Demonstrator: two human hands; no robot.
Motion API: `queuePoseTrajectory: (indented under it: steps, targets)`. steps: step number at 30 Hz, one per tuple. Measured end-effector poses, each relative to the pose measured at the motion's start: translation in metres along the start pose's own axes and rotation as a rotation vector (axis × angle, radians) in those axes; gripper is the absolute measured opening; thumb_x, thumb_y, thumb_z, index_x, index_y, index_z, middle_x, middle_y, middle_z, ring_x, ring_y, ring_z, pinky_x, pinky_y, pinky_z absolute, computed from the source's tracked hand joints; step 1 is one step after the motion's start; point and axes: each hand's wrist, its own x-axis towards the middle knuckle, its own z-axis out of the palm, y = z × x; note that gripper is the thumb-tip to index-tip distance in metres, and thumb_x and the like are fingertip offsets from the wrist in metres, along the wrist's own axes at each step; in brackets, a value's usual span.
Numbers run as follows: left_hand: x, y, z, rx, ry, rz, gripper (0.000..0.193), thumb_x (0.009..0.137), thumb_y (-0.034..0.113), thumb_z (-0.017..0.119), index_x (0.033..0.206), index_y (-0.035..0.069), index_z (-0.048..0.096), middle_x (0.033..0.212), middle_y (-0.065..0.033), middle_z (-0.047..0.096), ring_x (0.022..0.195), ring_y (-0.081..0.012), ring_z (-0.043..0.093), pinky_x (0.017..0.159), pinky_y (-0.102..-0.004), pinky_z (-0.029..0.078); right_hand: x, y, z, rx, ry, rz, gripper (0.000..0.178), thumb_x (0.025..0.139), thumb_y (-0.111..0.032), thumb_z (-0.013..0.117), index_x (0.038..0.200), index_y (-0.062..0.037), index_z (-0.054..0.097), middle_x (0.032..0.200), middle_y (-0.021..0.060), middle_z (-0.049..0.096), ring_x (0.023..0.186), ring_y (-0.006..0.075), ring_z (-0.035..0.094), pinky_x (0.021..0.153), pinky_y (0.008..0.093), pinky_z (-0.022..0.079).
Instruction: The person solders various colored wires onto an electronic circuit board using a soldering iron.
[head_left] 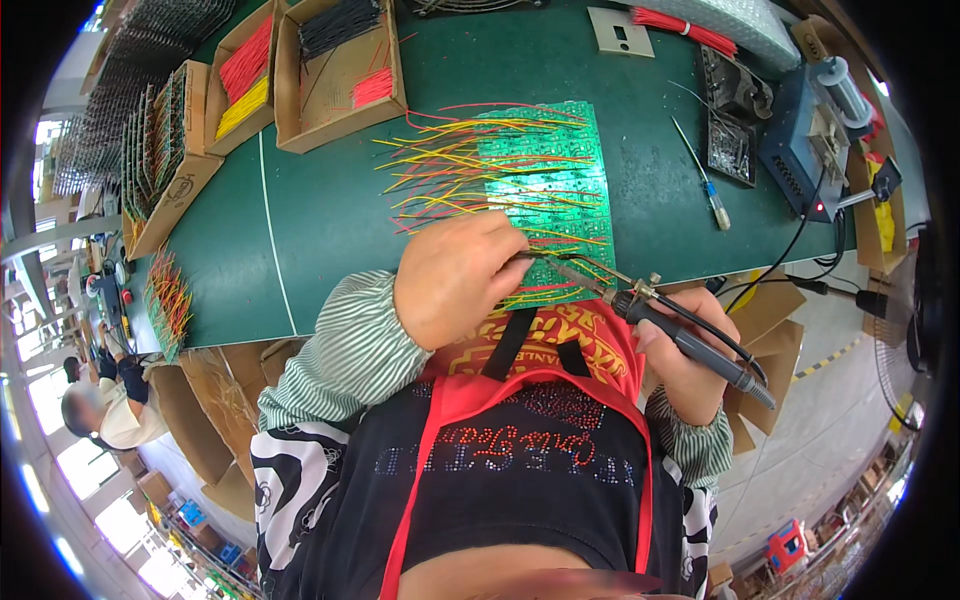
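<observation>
A green circuit board panel (560, 210) lies near the front edge of the table. Red and yellow wires (430, 165) run across it in rows, their loose ends sticking out past its left side. My left hand (455, 270) reaches over the panel's lower left, thumb and fingertips pinched on what looks like a thin dark wire (530, 256). In my right hand (690, 350) is a soldering iron (690, 345) with a solder feed tube on it. Its tip points left, low over the panel and close to my left fingertips.
Cardboard trays of red, yellow and black wires (340, 30) stand at the back left, beside a box of upright boards (165, 160). More wired boards (168, 300) lie at the left edge. A brush (715, 205) and a blue soldering unit (810, 150) sit right.
</observation>
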Motion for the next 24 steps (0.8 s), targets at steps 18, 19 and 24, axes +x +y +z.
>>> queuePoseTrajectory:
  steps: [18,19,24]
  targets:
    - [0.006,-0.003,0.001,-0.017,-0.042,-0.019,0.013,0.076,0.015,0.065,0.082,0.004,0.063,0.077,-0.0089,0.057,0.071,-0.0276,0.058,0.062,-0.0367,0.046,0.006,-0.002,0.0,-0.053,-0.003,-0.021,0.02,0.069,-0.005,0.07,0.085,0.0006,0.059,0.074,0.0051,0.064,0.065,0.0085,0.059,0.061,0.0227,0.048]
    - [0.006,-0.003,0.001,-0.019,-0.039,-0.014,0.013,0.076,0.015,0.065,0.082,0.004,0.063,0.077,-0.0088,0.057,0.071,-0.0275,0.058,0.061,-0.0366,0.046,0.005,-0.003,-0.001,0.0,0.007,0.004,0.02,0.069,-0.006,0.07,0.085,0.0007,0.059,0.074,0.0051,0.064,0.065,0.0084,0.059,0.061,0.0227,0.048]
    - [0.005,-0.003,0.002,-0.018,-0.037,-0.017,0.013,0.076,0.015,0.065,0.081,0.003,0.062,0.076,-0.009,0.057,0.071,-0.0274,0.058,0.061,-0.0365,0.046,0.001,-0.01,-0.01,-0.04,0.04,-0.031,0.02,0.069,-0.003,0.069,0.086,0.0012,0.059,0.075,0.0051,0.064,0.067,0.0083,0.059,0.063,0.0227,0.048]
